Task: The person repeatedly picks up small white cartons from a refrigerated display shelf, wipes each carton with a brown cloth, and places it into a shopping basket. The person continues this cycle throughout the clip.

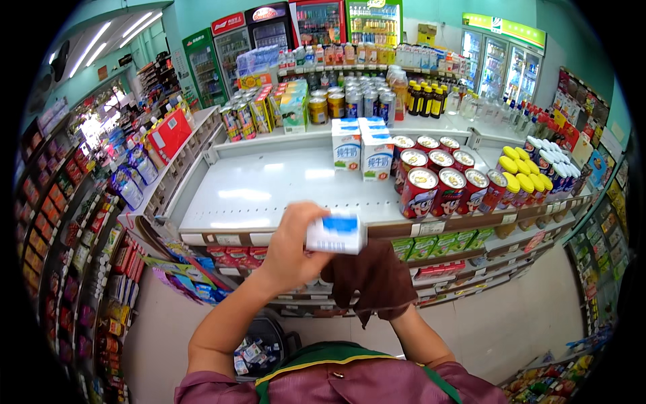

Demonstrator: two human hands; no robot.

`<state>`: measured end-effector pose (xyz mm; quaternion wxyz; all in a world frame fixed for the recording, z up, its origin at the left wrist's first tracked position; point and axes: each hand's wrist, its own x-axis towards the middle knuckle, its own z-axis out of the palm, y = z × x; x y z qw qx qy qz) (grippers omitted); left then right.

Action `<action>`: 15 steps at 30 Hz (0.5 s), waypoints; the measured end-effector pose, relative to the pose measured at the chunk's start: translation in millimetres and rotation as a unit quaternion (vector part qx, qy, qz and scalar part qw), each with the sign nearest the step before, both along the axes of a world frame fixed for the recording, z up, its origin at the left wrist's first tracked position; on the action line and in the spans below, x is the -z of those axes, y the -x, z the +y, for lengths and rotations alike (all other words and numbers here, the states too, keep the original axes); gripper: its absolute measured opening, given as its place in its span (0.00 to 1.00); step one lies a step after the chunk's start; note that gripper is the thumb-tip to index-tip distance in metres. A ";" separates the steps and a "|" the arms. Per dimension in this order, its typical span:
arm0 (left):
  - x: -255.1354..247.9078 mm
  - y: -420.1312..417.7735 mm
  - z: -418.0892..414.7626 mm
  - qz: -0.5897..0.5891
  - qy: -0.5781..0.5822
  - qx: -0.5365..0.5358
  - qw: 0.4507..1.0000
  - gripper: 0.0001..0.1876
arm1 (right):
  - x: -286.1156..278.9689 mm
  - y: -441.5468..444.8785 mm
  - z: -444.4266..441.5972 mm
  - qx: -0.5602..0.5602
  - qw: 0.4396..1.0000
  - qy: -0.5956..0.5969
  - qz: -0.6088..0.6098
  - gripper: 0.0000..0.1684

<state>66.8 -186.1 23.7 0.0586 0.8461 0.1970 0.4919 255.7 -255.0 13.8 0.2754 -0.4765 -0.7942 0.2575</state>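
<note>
My left hand [292,247] grips a small white and blue milk carton [335,234] by its sides, above the front edge of a white metal shelf [252,187]. A dark brown cloth [371,283] covers most of my right hand [388,298], just right of and below the carton; the fingers are hidden by the cloth. Several similar milk cartons [377,156] stand upright in two rows on the shelf. Right beside them are rows of red cans [419,194] with pull-tab lids.
Yellow-lidded containers [525,182] stand farther right. Drink cans [356,103] and bottles line the shelf behind. Below, a dark basket [287,338] on the floor holds small cartons. A side shelf [166,171] with bagged bottles runs along the left.
</note>
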 end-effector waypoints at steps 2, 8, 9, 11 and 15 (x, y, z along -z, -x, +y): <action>5.6 15.2 -30.1 0.059 0.051 0.058 0.995 0.30 | 43.4 14.5 -12.3 0.171 0.960 -0.179 0.127 0.28; 53.8 54.3 -60.9 0.071 0.173 0.051 0.981 0.32 | 96.8 51.9 2.8 -0.032 0.916 0.154 0.369 0.32; 61.5 59.8 -65.0 0.061 0.198 0.040 0.977 0.32 | 93.3 57.5 2.3 -0.060 0.967 0.000 0.248 0.32; 74.9 70.1 -76.8 0.040 0.247 0.019 0.968 0.32 | 99.3 68.8 2.6 -0.068 0.971 -0.057 0.224 0.33; 76.4 85.4 -93.0 0.049 0.251 0.015 0.967 0.30 | 138.8 77.9 21.3 -0.120 0.938 0.060 0.318 0.25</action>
